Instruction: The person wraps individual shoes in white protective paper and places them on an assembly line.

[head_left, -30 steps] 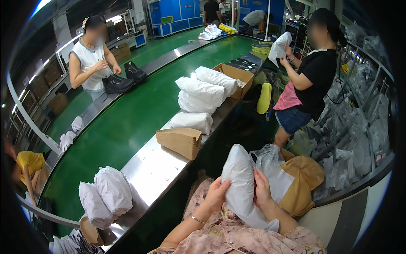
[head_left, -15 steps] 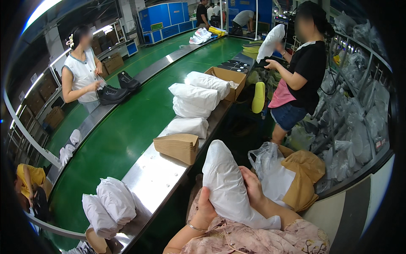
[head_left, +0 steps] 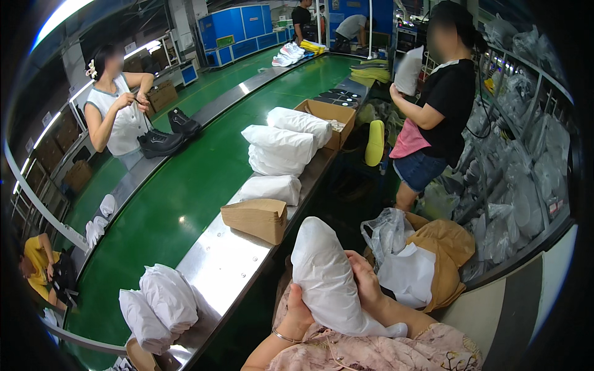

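From where I stood, the plump, tapering bundle wrapped in crinkled white paper was up in front of the seated person's body, held between two bare hands. The left grip cupped its lower left side, thumb up along the paper; the right grip lay higher on the opposite side, so the two were parted by the bundle's own breadth. Its long axis slanted: the rounded end pointed up and away, the thin twisted tail ran down rightward to the right forearm.

The left hand was the nearer to the long shiny metal counter, whose near edge ran past on the left, a dark gap between. Bolt-dotted metal showed there from the wedge-shaped brown paper block to two white wrapped bundles lying side by side. Beyond stretched the wide green belt. On the right, room was tighter: a crumpled brown paper sack and a loose clear plastic bag sat just past the right hand.
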Available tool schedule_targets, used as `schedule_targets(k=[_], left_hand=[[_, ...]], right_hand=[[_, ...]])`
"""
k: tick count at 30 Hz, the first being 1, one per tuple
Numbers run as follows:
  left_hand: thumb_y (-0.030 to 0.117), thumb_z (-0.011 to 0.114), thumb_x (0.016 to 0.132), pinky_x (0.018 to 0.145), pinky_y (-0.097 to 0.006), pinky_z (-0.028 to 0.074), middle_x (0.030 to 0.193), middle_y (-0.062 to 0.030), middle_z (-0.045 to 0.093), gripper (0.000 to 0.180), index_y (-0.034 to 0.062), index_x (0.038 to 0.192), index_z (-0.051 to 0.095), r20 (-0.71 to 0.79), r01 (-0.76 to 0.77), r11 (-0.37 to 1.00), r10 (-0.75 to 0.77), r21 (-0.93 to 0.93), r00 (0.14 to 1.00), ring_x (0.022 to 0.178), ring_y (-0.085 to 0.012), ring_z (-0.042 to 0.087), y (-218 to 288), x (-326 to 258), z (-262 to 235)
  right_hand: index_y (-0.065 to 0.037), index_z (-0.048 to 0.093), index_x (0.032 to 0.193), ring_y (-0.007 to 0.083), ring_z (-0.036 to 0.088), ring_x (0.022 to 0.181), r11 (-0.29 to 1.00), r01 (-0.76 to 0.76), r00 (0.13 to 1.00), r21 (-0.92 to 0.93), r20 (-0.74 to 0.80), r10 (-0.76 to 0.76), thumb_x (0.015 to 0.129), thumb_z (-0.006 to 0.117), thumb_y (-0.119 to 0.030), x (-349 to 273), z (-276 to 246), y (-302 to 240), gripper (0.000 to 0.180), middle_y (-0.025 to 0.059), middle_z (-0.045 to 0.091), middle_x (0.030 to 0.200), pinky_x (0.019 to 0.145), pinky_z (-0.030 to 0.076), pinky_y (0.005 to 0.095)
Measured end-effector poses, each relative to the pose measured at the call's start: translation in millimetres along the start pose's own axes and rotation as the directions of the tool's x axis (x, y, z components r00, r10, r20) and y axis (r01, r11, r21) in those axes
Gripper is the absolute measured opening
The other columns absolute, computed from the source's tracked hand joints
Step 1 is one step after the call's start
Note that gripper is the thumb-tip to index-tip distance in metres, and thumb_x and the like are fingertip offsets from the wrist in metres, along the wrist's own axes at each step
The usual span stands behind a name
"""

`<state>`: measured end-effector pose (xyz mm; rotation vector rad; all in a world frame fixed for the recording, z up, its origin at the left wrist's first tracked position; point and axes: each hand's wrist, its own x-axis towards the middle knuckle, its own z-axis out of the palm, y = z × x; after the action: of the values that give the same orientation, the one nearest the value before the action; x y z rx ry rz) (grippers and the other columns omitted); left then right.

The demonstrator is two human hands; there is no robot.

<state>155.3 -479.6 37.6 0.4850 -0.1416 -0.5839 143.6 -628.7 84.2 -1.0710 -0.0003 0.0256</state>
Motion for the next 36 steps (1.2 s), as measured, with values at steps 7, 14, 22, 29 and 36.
schedule_targets(k=[7,14,22,29,36], left_hand=[[0.07,0.048,0.074,0.104,-0.039,0.032,0.136,-0.0126,0.039,0.094,0.0048,0.137,0.027,-0.128,-0.124,0.956,0.163,0.265,0.978,0.123,-0.0267,0.041,-16,3,-12],[0.064,0.06,0.071,0.102,-0.039,0.034,0.133,-0.0123,0.04,0.096,0.0015,0.136,0.027,-0.095,-0.05,0.976,0.071,0.214,0.993,0.122,-0.0251,0.041,-16,-9,-9],[0.056,0.07,0.067,0.102,-0.04,0.035,0.136,-0.0108,0.038,0.098,0.0036,0.137,0.025,-0.008,0.12,0.986,-0.12,0.112,0.993,0.122,-0.0256,0.04,-10,-14,-15],[0.029,0.073,0.069,0.098,-0.038,0.039,0.126,-0.0123,0.047,0.081,0.0003,0.132,0.031,0.039,0.168,0.949,-0.185,0.268,0.982,0.115,-0.0251,0.048,3,-8,-9],[0.035,0.064,0.072,0.096,-0.039,0.041,0.12,-0.016,0.052,0.073,-0.0038,0.127,0.037,-0.058,-0.098,0.924,0.128,0.369,0.99,0.109,-0.0277,0.053,10,1,12]], right_hand=[[-0.001,0.049,0.117,0.0086,0.053,0.094,0.993,0.002,0.997,0.119,0.076,-0.011,0.097,0.035,-0.025,0,-17,10,0.034,0.0028,0.057,0.103,0.084,0.041,0.0224],[-0.001,0.052,0.114,0.012,0.045,0.105,0.917,-0.069,0.997,-0.393,0.013,0.08,0.098,0.031,-0.033,-2,0,-24,0.041,0.0063,0.051,0.116,0.09,0.034,0.0258],[0.002,0.053,0.117,0.0303,0.027,0.132,0.695,0.379,0.924,-0.611,0.29,-0.249,0.098,0.024,-0.04,19,-27,0,0.054,0.0173,0.033,0.14,0.108,0.018,0.0386],[0.001,0.049,0.12,0.0244,0.046,0.119,0.718,0.313,0.95,-0.621,0.198,-0.243,0.098,0.033,-0.03,17,-26,-2,0.042,0.016,0.045,0.13,0.098,0.035,0.0302],[-0.009,0.002,0.143,0.0272,0.033,0.127,0.925,-0.242,0.852,-0.294,0.392,0.348,0.078,0.065,-0.047,0,-51,-44,0.098,0.0215,0.025,0.141,0.103,0.029,0.0348]])
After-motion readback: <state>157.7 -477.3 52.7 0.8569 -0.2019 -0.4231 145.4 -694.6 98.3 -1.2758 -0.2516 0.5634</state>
